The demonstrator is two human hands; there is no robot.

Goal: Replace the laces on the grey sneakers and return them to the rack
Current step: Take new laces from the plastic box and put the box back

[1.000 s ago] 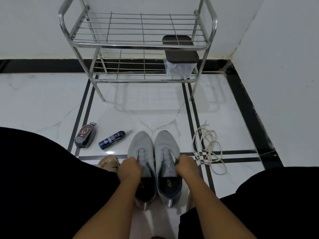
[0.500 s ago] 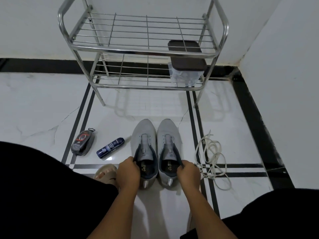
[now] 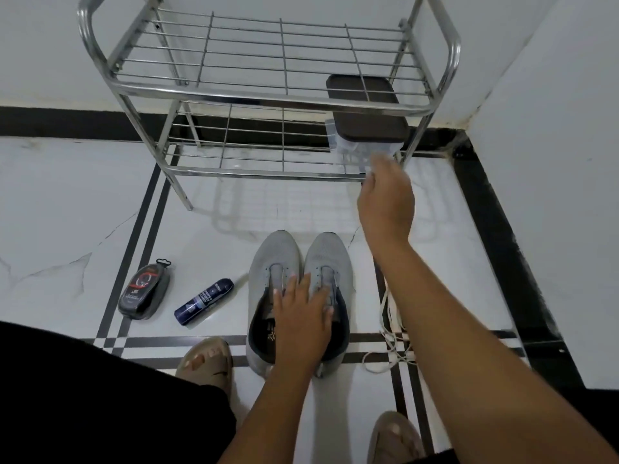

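sneakers (image 3: 298,259) grey | laces (image 3: 388,339) white | floor (image 3: 67,202) white marble, black stripes | bottle (image 3: 204,301) navy

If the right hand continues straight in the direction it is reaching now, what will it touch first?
Most likely the clear box with the dark lid on the rack's lower shelf. The right hand points up toward it and its fingertips look almost there, though they are blurred and depth is unclear.

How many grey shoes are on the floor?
2. The left grey shoe and the right grey shoe stand side by side on the floor before the rack. The left hand rests flat across both.
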